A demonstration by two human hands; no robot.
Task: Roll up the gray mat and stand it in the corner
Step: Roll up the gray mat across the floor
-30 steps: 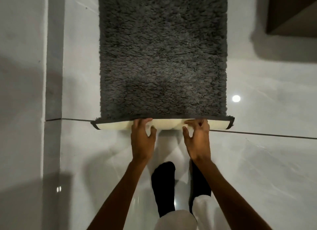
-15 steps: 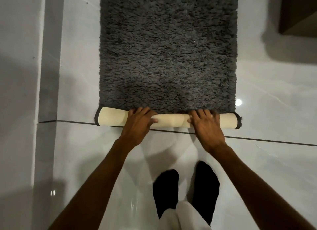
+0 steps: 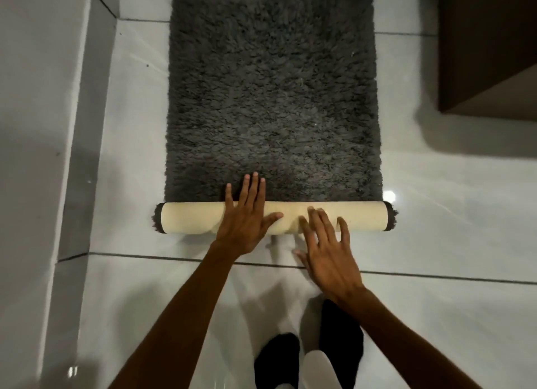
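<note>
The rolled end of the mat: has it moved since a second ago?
Yes. The cream roll has travelled forward, away from the dark grout line it started on, onto the flat gray mat.

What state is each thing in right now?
mat: partly rolled, most still flat on the floor
roll: cream backing outward, lying at the near end
left hand: open, flat on the roll
right hand: open, fingers on the roll

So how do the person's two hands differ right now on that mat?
The left hand lies flat across the rolled part of the gray mat, fingers reaching onto the pile. The right hand sits nearer the person, mostly over the floor, only its fingertips at the roll. Both are open, palms down.
</note>
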